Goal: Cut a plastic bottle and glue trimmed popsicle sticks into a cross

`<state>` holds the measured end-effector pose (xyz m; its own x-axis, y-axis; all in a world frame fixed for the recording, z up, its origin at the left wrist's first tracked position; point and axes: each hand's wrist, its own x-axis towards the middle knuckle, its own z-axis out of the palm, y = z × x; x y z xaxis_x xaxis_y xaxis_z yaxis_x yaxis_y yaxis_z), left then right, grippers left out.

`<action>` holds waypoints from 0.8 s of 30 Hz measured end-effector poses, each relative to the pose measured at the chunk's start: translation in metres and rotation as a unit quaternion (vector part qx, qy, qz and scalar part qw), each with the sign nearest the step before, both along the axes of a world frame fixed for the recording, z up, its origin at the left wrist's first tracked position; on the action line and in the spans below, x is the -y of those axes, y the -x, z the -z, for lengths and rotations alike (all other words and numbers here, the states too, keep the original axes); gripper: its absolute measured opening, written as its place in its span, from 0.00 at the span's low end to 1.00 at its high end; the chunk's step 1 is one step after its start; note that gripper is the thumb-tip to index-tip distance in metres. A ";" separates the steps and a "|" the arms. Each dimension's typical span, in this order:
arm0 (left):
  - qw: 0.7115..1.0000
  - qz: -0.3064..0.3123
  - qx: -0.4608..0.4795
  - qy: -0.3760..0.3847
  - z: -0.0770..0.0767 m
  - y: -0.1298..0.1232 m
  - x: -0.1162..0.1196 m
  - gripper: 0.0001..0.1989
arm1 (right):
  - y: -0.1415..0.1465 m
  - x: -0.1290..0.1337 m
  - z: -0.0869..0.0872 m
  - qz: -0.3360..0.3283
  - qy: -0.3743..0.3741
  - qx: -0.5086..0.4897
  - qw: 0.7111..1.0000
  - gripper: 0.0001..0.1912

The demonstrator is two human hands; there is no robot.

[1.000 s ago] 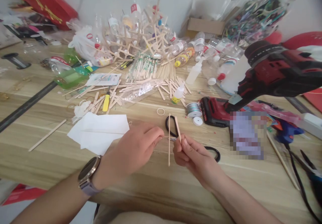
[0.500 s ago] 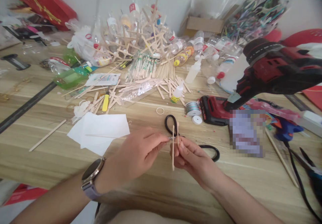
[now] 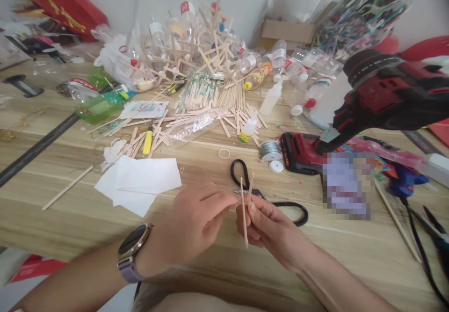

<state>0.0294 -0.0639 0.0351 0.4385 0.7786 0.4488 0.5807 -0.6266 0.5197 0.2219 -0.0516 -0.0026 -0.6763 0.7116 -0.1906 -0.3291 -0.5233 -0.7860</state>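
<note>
Two thin wooden sticks [image 3: 244, 218] stand roughly upright, seen edge-on, in my right hand [image 3: 268, 221], its thumb and fingers closed round them. My left hand [image 3: 199, 218], with a watch on the wrist, reaches in from the left. Its thumb and forefinger are pinched together close to the sticks; what they hold is too small to make out. Behind the sticks and my right hand lie black-handled scissors [image 3: 295, 205], partly hidden. White paper sheets [image 3: 147, 174] lie left of my hands.
Loose wooden sticks [image 3: 224, 127], plastic bottles [image 3: 278, 57] and a glue bottle [image 3: 248, 128] crowd the back. A red and black power drill [image 3: 382, 92] stands at the right, by a wire spool [image 3: 270, 150]. A yellow-handled tool [image 3: 148, 142] lies behind the paper.
The sticks have tilted, their upper ends now farther apart. My left hand has moved slightly, staying beside my right. The view has shifted a little.
</note>
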 end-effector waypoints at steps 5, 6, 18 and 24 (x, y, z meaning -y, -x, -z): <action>1.000 -0.010 -0.002 -0.016 0.002 -0.001 0.001 0.11 | 0.003 0.001 -0.002 -0.012 0.030 -0.001 0.999 0.18; 1.000 -0.011 -0.002 -0.020 0.002 -0.001 0.001 0.12 | 0.003 0.002 -0.003 -0.016 0.038 -0.006 0.999 0.18; 0.999 -0.015 -0.028 -0.029 0.002 -0.003 0.005 0.13 | 0.002 0.003 -0.003 -0.036 0.051 -0.023 0.998 0.18; 0.999 -0.011 -0.030 -0.039 0.003 -0.003 0.005 0.13 | 0.001 0.001 -0.002 -0.037 0.030 -0.005 0.999 0.20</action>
